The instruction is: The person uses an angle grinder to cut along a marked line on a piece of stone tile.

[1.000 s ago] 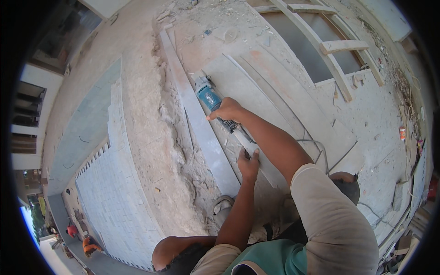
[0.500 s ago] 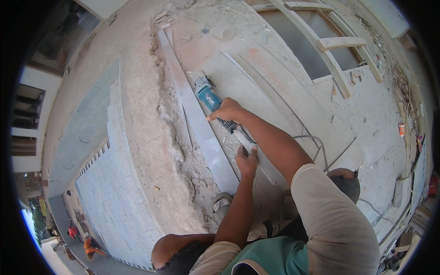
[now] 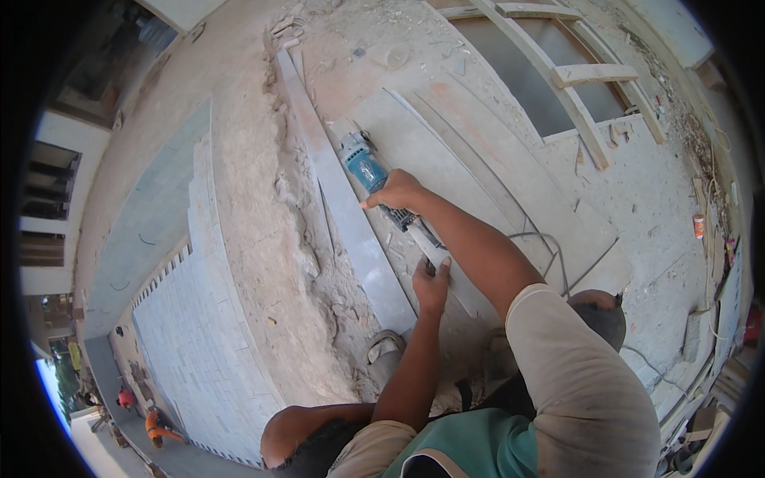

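My right hand [image 3: 392, 191] is wrapped round the body of a teal and silver angle grinder [image 3: 362, 163], which points away from me over a long pale grey tile strip [image 3: 360, 255] and larger grey slabs [image 3: 490, 171]. Behind it, my left hand [image 3: 432, 280] is closed at a narrow pale piece [image 3: 424, 239] at the tool's rear; exactly what it grips is partly hidden. A dark cable [image 3: 550, 247] loops over the slabs to the right.
A broken concrete edge [image 3: 299, 239] runs along the left, above a tiled lower surface [image 3: 195, 327]. A wooden frame [image 3: 590, 76] spans a floor opening at upper right. Debris [image 3: 701, 175] lines the right. An orange-clad co-worker [image 3: 158, 426] is at lower left.
The grinder and both hands have barely moved, with the tool's head shifting very slightly to the right. The view is nearly the same.
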The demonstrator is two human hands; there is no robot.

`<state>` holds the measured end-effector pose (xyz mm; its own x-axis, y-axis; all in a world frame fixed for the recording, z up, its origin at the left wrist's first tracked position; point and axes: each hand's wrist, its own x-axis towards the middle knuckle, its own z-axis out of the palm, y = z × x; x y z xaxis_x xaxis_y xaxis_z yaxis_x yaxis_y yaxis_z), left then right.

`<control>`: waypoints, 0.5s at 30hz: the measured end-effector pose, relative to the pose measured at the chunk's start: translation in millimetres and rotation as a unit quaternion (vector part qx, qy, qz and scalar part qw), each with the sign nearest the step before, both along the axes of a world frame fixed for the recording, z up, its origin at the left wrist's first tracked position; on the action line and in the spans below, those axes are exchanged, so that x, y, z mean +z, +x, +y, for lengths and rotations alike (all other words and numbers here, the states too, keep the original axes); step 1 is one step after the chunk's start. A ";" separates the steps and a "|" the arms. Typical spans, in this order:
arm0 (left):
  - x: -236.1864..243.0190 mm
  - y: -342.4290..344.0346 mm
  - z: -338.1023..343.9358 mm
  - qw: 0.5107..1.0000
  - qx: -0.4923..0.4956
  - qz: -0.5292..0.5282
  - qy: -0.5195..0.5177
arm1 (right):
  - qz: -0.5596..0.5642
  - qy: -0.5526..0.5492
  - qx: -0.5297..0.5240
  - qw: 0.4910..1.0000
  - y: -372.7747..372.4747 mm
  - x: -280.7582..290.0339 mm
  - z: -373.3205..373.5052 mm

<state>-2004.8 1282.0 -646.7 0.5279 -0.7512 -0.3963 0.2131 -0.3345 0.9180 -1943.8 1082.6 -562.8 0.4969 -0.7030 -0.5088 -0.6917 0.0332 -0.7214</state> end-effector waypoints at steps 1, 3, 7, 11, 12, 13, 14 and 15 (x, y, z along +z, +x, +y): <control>-1.1 0.0 -0.1 1.000 0.002 0.001 0.002 | -0.001 0.000 -0.002 1.000 -0.9 -0.2 1.2; -3.4 -1.0 -0.2 1.000 0.009 0.013 -0.009 | 0.001 0.001 0.000 1.000 -3.6 -0.8 2.6; -5.7 -2.1 0.0 0.999 0.025 0.029 -0.022 | 0.008 0.002 0.012 1.000 -6.4 -2.5 4.2; -3.7 -2.4 0.0 0.999 0.028 0.014 -0.018 | 0.015 0.006 0.014 1.000 -7.8 -3.8 5.2; -3.0 -2.1 0.5 0.999 0.022 0.019 -0.013 | 0.013 0.007 0.013 1.000 -8.2 -3.9 5.6; -2.4 -1.4 1.2 1.000 0.015 0.024 -0.009 | 0.015 0.008 0.012 1.000 -8.5 -4.0 5.9; -2.3 -0.9 1.6 1.000 0.008 0.024 0.003 | 0.020 0.008 0.012 1.000 -8.6 -3.9 6.3; -2.6 -0.8 1.5 0.999 0.012 0.030 -0.008 | 0.014 0.009 0.010 1.000 -8.7 -3.8 6.7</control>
<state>-2005.6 1283.4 -649.3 0.5217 -0.7452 -0.4154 0.2763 -0.3130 0.9086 -1952.6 1089.3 -566.6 0.4963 -0.6832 -0.5356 -0.7129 0.0313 -0.7006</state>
